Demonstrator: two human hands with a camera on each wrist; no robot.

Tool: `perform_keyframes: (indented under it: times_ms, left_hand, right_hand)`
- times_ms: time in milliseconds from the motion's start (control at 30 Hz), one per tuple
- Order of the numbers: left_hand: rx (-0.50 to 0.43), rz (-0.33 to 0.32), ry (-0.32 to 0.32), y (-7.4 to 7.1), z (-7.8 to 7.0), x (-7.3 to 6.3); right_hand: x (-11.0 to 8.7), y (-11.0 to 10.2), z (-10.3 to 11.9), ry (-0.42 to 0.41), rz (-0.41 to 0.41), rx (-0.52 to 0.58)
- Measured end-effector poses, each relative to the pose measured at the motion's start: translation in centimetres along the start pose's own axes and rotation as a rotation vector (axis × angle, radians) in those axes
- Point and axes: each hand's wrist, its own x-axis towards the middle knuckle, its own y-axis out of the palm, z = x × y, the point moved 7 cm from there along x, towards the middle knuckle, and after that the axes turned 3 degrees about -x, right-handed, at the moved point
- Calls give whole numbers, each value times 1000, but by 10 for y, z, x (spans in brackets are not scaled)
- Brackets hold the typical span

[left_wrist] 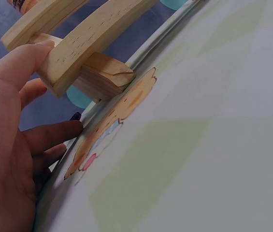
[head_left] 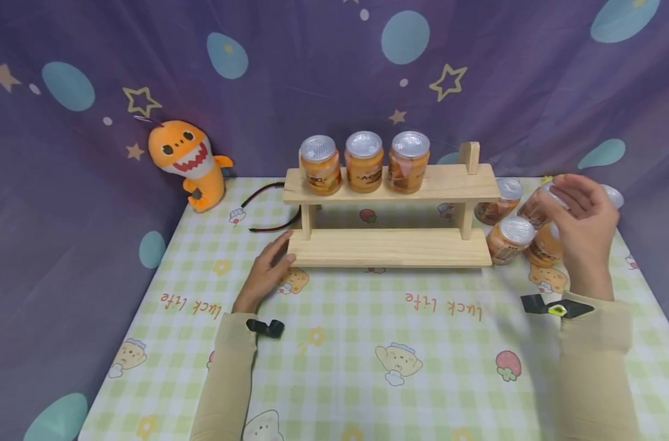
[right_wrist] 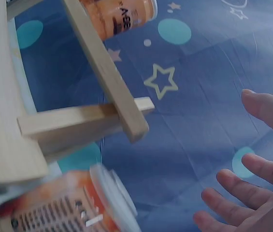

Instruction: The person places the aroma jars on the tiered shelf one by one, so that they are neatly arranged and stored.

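Note:
My left hand (head_left: 265, 269) is at the left end of a two-tier wooden shelf (head_left: 389, 248). In the left wrist view its thumb (left_wrist: 37, 53) rests on the end of a board, and the other fingers spread beside it, close to the cloth. My right hand (head_left: 588, 214) is raised over a group of jars at the shelf's right end, fingers spread and holding nothing. The nearest jar (head_left: 511, 240) has a silver lid and orange contents; several similar ones stand behind and beside it, partly hidden by the hand. On the upper tier three matching jars (head_left: 364, 162) stand upright in a row.
An orange shark plush (head_left: 188, 162) leans against the curtain (head_left: 312, 79) at the back left. Thin dark cords (head_left: 265, 191) lie behind the shelf's left end. A green-checked cloth (head_left: 345, 355) with printed figures covers the table.

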Motion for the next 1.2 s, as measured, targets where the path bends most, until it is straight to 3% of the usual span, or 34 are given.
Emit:
perform_keyframes:
  times_ms: [367, 600, 933, 1200]
  left_hand:
    - [-17, -1, -1, 1, 2, 0]
    - [-14, -36, 31, 1, 39, 11]
    - [-17, -28, 22, 2, 40, 11]
    - [-12, -27, 17, 1, 38, 11]
  right_hand:
    - [0, -39, -8, -13, -96, 12]
    - [0, -60, -15, -19, -134, 33]
    - [-4, -80, -34, 74, -168, -33]
    - [-10, -85, -51, 208, -156, -296]
